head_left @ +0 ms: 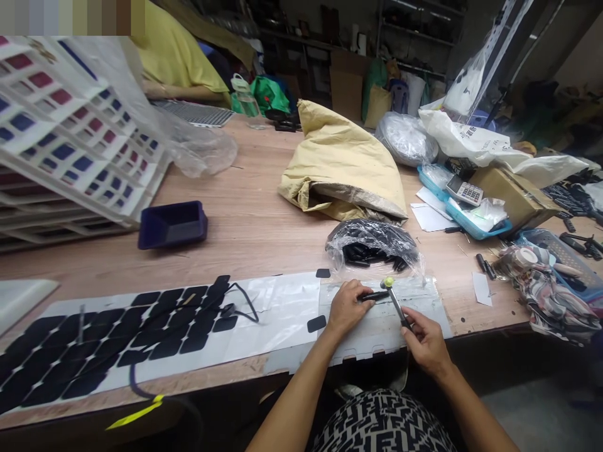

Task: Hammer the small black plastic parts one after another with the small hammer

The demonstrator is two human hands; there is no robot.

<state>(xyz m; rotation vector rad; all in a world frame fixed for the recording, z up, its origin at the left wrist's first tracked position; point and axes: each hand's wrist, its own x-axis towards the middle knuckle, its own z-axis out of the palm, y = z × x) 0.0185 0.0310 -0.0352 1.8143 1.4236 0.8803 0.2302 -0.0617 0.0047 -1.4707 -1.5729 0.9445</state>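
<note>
My left hand [345, 306] is closed around a small black stick-shaped part [375, 295] and holds it flat on a clear plastic sheet [377, 323]. My right hand [424, 339] grips the dark handle of a small hammer [394, 300] whose yellow-green head rests against the part's far end. Just beyond my hands lies a clear bag of black parts [372, 248]. Two loose black pads [316, 324] lie on the white sheet to the left.
Rows of black pads [117, 333] cover a white sheet at the left, with a black cable. A dark blue tray [173, 224], stacked sample cards [70, 144], a tan sack [339, 163], a calculator [464, 190] and baskets of clutter [551, 282] stand on the wooden table [254, 226].
</note>
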